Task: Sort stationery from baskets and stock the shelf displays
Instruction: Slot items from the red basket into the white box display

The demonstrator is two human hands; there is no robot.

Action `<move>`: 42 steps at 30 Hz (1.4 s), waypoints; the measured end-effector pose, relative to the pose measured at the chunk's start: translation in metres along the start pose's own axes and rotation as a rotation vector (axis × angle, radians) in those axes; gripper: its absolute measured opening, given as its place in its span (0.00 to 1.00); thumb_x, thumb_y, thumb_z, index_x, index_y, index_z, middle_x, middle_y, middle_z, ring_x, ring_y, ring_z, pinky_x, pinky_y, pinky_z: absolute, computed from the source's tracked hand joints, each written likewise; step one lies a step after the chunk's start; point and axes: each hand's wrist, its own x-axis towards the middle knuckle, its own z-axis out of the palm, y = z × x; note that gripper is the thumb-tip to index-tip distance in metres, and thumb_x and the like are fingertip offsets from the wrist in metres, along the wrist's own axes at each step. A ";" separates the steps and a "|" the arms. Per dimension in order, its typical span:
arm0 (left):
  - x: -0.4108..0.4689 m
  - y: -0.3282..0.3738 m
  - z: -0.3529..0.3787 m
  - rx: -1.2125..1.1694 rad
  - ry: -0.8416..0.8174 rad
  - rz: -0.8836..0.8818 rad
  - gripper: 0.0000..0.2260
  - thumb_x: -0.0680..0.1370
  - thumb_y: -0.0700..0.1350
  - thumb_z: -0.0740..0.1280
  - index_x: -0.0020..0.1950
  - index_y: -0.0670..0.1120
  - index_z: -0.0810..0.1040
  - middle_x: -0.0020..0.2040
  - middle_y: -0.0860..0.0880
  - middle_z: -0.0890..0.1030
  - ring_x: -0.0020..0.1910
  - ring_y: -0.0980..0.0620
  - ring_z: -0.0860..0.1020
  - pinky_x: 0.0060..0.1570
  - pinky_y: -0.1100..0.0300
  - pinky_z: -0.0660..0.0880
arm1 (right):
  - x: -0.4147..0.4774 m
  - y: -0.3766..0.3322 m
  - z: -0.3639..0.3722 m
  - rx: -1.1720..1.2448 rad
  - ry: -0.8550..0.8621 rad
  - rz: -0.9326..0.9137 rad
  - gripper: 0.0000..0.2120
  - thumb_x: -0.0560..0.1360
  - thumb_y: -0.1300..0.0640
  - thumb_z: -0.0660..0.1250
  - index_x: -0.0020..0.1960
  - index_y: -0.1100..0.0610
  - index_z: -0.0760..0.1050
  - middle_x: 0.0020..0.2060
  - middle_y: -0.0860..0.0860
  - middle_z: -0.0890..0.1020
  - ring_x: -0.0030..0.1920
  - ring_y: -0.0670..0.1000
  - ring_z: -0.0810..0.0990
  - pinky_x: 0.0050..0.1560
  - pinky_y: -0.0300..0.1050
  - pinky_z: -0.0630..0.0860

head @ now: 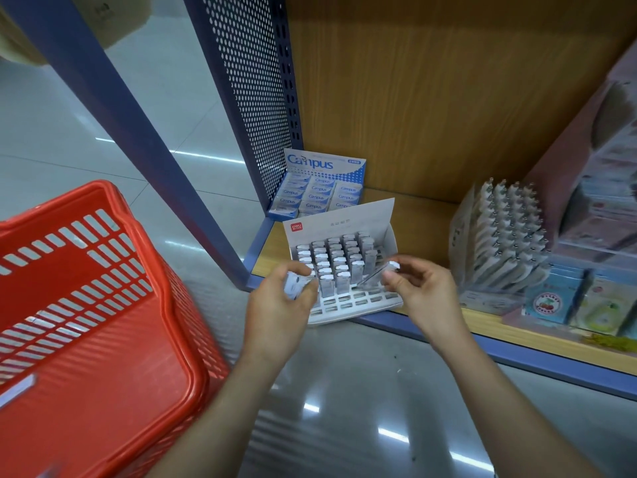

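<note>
I had both hands low in front of the bottom shelf, over the white display tray that sat at its front edge. The left hand had its fingers curled round a few small packs, held as a little bundle just above the tray's left front corner. The right hand pinched one slim case between thumb and fingertips, tilted, over the tray's right side. The rear rows of the tray were full and upright. The front rows showed bare slots, so I judged the job there partly done.

To seat this piece well, I reckoned I should turn the case upright first and line its narrow end with one open slot next to the filled rows. Then I would press it straight down, not at a slant, so it would not knock its neighbours. Working from the back toward the front would keep my fingers clear of what stood already.

The red basket sat on the floor to the left, near the hands. A Campus box stood behind the tray in the corner, and a pen display stood to the right.
</note>
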 end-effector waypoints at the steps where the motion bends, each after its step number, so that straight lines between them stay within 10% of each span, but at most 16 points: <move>1: 0.001 -0.004 -0.001 0.046 0.007 -0.006 0.08 0.74 0.43 0.72 0.43 0.55 0.76 0.34 0.53 0.79 0.28 0.58 0.73 0.29 0.64 0.71 | 0.002 0.003 0.003 -0.006 -0.012 0.004 0.10 0.74 0.67 0.70 0.52 0.55 0.80 0.39 0.46 0.84 0.36 0.41 0.83 0.42 0.32 0.78; 16: 0.012 0.018 0.027 0.031 -0.176 0.085 0.07 0.75 0.43 0.71 0.44 0.55 0.77 0.40 0.54 0.81 0.39 0.52 0.78 0.41 0.57 0.77 | 0.020 0.010 0.019 -0.699 -0.246 -0.497 0.06 0.71 0.63 0.72 0.48 0.59 0.83 0.43 0.53 0.83 0.45 0.54 0.80 0.47 0.41 0.73; 26: 0.026 0.025 0.053 0.434 -0.128 0.095 0.08 0.75 0.53 0.70 0.48 0.51 0.76 0.45 0.51 0.81 0.47 0.47 0.78 0.45 0.55 0.76 | 0.013 0.015 0.024 -0.346 -0.043 -0.147 0.13 0.67 0.65 0.77 0.35 0.52 0.76 0.32 0.45 0.79 0.32 0.38 0.76 0.35 0.27 0.71; 34: 0.029 0.037 0.053 0.614 -0.143 0.081 0.10 0.76 0.53 0.69 0.53 0.50 0.76 0.49 0.49 0.82 0.51 0.44 0.78 0.44 0.55 0.74 | 0.018 0.013 0.027 -0.449 -0.081 -0.120 0.10 0.68 0.62 0.77 0.35 0.54 0.76 0.32 0.49 0.80 0.34 0.48 0.76 0.38 0.42 0.74; 38: 0.025 0.033 0.045 0.304 -0.181 0.000 0.10 0.76 0.54 0.68 0.48 0.48 0.75 0.43 0.50 0.82 0.46 0.46 0.79 0.44 0.55 0.76 | 0.013 -0.002 0.014 -0.462 -0.033 -0.070 0.13 0.69 0.58 0.77 0.39 0.49 0.73 0.34 0.46 0.79 0.34 0.47 0.77 0.39 0.43 0.75; 42: 0.011 0.043 0.028 -0.447 -0.270 -0.387 0.06 0.79 0.49 0.64 0.48 0.47 0.73 0.31 0.49 0.73 0.26 0.52 0.69 0.28 0.62 0.64 | -0.018 -0.044 -0.002 0.230 -0.135 0.204 0.03 0.76 0.59 0.69 0.44 0.57 0.76 0.32 0.50 0.79 0.33 0.49 0.77 0.33 0.40 0.75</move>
